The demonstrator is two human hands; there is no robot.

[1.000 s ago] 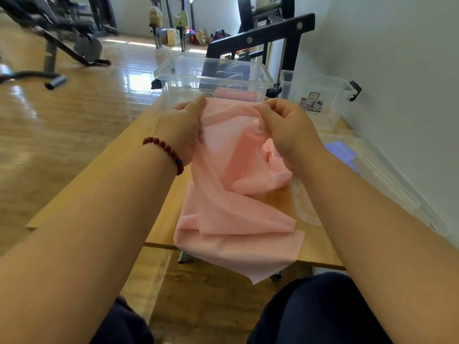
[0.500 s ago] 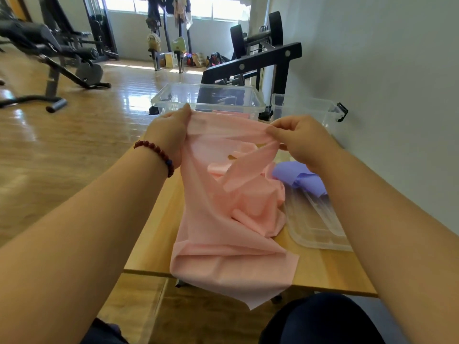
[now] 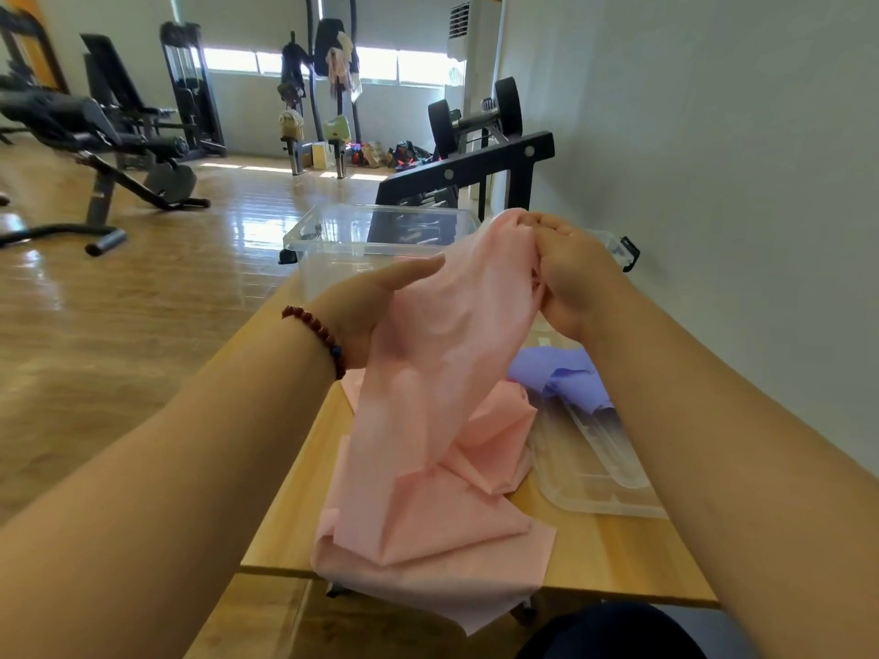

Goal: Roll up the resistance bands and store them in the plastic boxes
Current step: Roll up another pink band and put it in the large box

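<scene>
A long pink resistance band (image 3: pixel 428 420) hangs from my hands and piles in loose folds on the wooden table (image 3: pixel 618 563), one corner drooping over the near edge. My right hand (image 3: pixel 571 278) grips the band's gathered top end, raised above the table. My left hand (image 3: pixel 366 316) lies under the band with fingers extended, thumb along its upper edge; the band drapes over its palm. A purple band (image 3: pixel 561 373) lies bunched to the right. A clear plastic box (image 3: pixel 380 240) stands behind my hands.
A clear lid or shallow tray (image 3: pixel 594 468) lies on the table's right side under the purple band. A second clear box with a black latch (image 3: pixel 628 254) sits by the wall. Black gym racks and benches stand on the wooden floor beyond.
My right hand lifted the band's top end higher and bunched it. My left hand let go of its corner and now lies open beneath the band. The view tilted upward.
</scene>
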